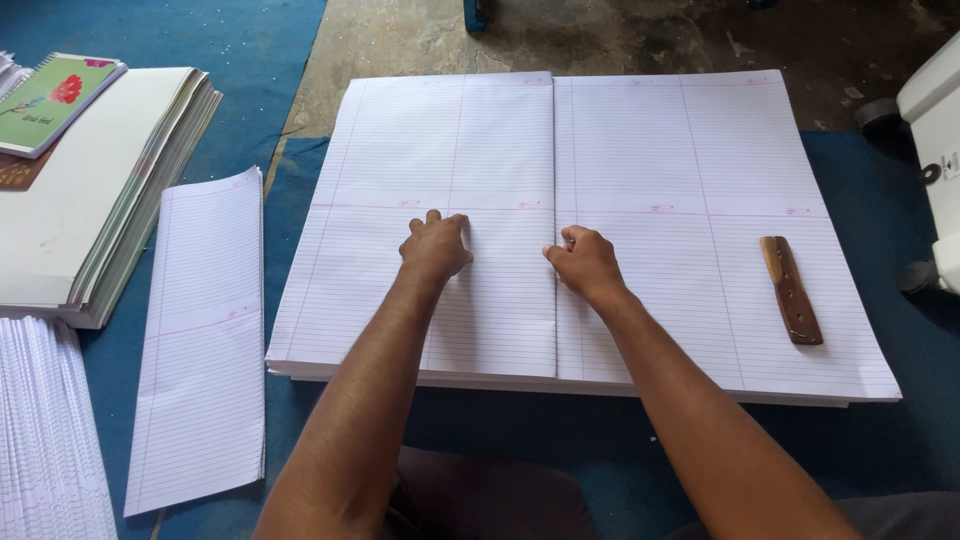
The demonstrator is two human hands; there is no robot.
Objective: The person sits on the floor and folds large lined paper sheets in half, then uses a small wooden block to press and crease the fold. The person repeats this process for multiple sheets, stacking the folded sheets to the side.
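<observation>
A wide stack of large white ruled sheets (640,150) lies in front of me. Its top sheet is folded over, and the folded half (420,150) covers the left side with its free edge running down the middle. My left hand (436,245) rests knuckles up on that folded half, fingers curled, close to the edge. My right hand (586,262) sits just right of the edge with thumb and fingers pinched at the paper there. A brown wooden creasing stick (791,290) lies on the right part of the stack, untouched.
A narrow folded ruled sheet (205,340) lies to the left on the blue mat (880,180). Further left is a tall pile of paper (90,200) with a green flower-covered notebook (52,100) on top. More ruled sheets (45,440) sit bottom left. A white machine (935,130) stands at right.
</observation>
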